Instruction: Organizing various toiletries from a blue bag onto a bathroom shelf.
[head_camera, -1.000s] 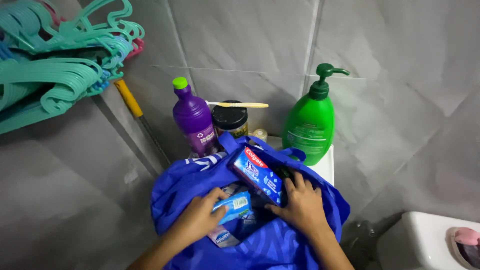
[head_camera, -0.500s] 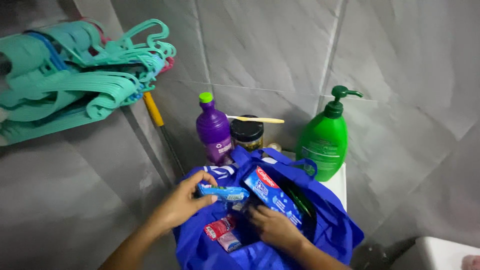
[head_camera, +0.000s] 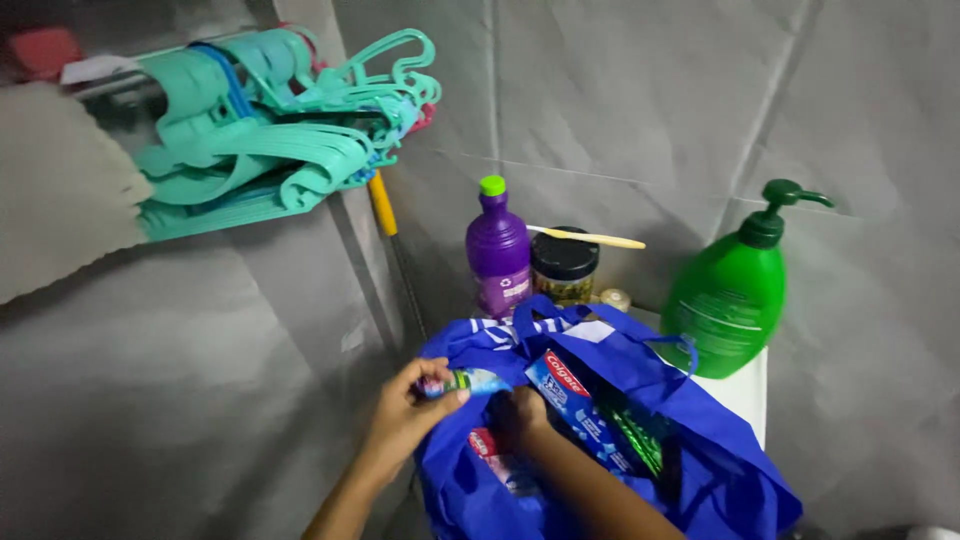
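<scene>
Behind blue bag (head_camera: 500, 500), purple bottle (head_camera: 498, 250), green pump bottle (head_camera: 725, 305)

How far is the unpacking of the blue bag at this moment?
Looks done: the purple bottle, a dark jar and the green pump bottle stand behind the blue bag. In hand: the left hand holds a small blue packet; the right hand reaches inside. Left: the toothpaste box and small packets.

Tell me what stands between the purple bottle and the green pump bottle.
In the head view, a dark-lidded jar with a toothbrush across its lid, plus a small cap-like thing.
</scene>
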